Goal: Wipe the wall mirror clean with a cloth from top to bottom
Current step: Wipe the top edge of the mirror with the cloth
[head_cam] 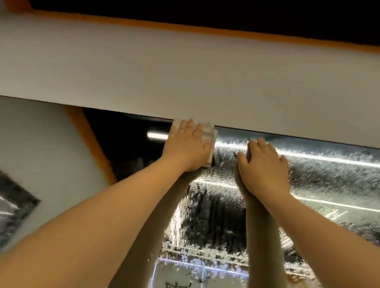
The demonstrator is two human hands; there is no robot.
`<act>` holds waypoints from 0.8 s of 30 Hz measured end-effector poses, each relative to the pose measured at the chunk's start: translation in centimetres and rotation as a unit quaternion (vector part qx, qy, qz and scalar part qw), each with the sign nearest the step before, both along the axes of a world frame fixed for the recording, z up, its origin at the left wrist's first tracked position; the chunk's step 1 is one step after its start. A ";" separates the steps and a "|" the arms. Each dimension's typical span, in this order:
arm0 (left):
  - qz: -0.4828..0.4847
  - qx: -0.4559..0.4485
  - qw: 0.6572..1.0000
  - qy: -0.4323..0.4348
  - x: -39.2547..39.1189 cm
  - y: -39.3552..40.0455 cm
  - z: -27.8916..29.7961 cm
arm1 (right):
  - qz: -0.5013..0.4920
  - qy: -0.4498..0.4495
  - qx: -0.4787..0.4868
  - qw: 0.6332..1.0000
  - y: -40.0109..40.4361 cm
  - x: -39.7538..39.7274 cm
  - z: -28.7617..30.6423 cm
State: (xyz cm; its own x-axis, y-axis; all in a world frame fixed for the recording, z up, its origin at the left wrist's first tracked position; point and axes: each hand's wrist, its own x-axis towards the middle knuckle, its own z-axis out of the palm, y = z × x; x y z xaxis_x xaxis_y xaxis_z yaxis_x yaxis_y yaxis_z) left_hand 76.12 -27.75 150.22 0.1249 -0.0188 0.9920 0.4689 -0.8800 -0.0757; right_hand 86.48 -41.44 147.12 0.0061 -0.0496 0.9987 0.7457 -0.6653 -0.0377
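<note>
The wall mirror (327, 178) fills the lower right of the head view, covered in water droplets and reflecting my arms and strip lights. A pale folded cloth (208, 131) lies flat against the mirror's top edge. My left hand (188, 147) presses on the cloth with straight fingers, covering most of it. My right hand (265, 166) lies flat on the wet glass just right of the cloth, fingers straight, holding nothing. The strip of mirror left of the cloth looks dark and free of droplets.
A wide grey-white wall band (187, 74) runs just above the mirror's top edge, with an orange trim (189, 27) and dark ceiling higher up. At the left, a grey wall carries a dark framed panel (5, 203).
</note>
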 end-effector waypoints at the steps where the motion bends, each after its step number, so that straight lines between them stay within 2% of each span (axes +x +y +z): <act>1: 0.002 0.009 1.000 0.008 -0.4 0.5 -0.1 | 0.003 0.001 0.000 1.000 -0.1 0.0 -0.1; 7: 0.077 -0.001 0.997 -0.024 -5.3 7.2 -0.1 | 0.015 -0.006 -0.004 1.000 -0.3 -0.2 -0.3; 13: 0.076 -0.132 0.982 -0.116 -10.0 14.2 0.0 | 0.014 -0.007 -0.006 1.000 -0.3 -0.1 -0.4; 17: 0.097 -0.190 0.966 -0.149 -8.8 12.3 0.5 | 0.006 -0.002 -0.007 1.000 -0.2 -0.3 -0.5; 20: 0.096 -0.166 0.971 -0.143 -7.3 10.7 1.8 | 0.008 0.000 -0.007 1.000 -0.2 -0.3 -0.5; 24: 0.060 -0.109 0.981 -0.146 -3.3 4.1 1.4 | 0.010 0.000 -0.007 1.000 -0.1 -0.3 -0.4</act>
State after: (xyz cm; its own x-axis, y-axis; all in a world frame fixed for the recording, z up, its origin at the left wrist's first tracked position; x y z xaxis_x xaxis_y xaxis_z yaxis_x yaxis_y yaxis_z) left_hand 72.81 -23.63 151.62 -0.1771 0.1957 0.9645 0.5431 -0.7979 0.2616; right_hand 86.19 -41.58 146.75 0.0078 -0.0349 0.9994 0.7588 -0.6507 -0.0287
